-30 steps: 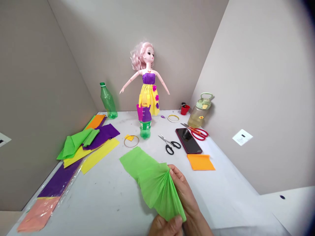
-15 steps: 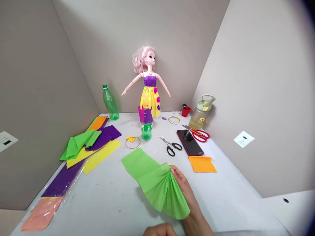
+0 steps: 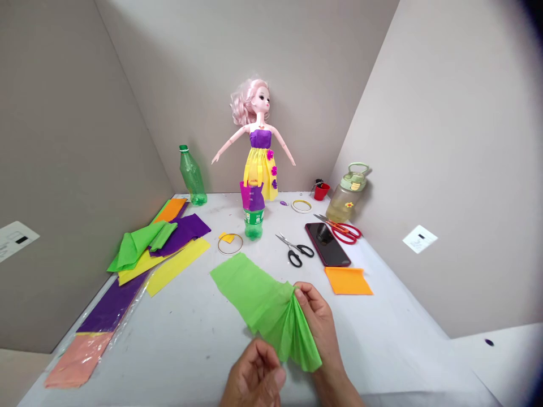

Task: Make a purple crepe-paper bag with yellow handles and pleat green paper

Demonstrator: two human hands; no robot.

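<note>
My right hand pinches the gathered, pleated end of a sheet of green crepe paper. The sheet's flat end spreads toward the table's middle, and its pleats fan out below my fingers. My left hand hangs just left of the fan's lower part, fingers curled and thumb apart, holding nothing. Ahead stands a doll in a purple and yellow paper dress, behind a green plastic bottle base with a magenta and purple paper piece.
On the white table lie scissors, a phone, red-handled scissors, an orange paper square, and a thin ring. Crepe paper strips pile at left. A green bottle and lidded jug stand behind; walls enclose three sides.
My left hand has risen into view beside the fan, off its lower edge. The pleats have drawn narrower in my right hand, and the view has shifted slightly.
</note>
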